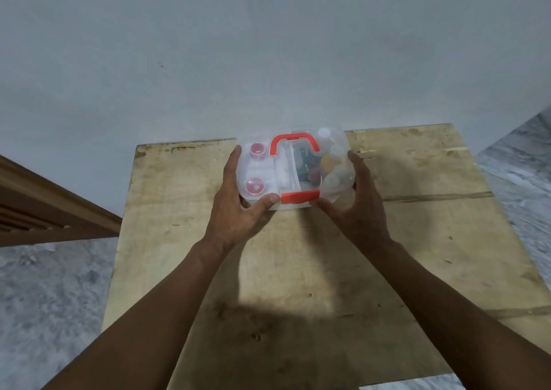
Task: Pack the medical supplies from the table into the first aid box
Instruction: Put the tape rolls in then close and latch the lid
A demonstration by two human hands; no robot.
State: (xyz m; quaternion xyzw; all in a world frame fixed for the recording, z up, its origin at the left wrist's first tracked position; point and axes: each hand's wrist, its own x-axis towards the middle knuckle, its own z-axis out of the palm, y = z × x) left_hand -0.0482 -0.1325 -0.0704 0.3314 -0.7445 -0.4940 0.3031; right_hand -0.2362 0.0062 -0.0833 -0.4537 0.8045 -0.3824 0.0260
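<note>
The first aid box (262, 178) is clear plastic with a red handle (294, 142) on its lid and a red latch (299, 196) at its near edge. It stands at the far middle of the wooden table (417, 255) with the lid down. Through the lid I see pink-capped bottles at the left, white items in the middle, and pale round containers at the right. My left hand (235, 208) grips its left side, thumb beside the latch. My right hand (354, 205) holds its right side, thumb under the latch's right end.
The table's far edge meets a pale blue wall (268, 62). A brown wooden frame (44, 211) stands at the left. Grey mottled floor (44, 300) shows on both sides of the table.
</note>
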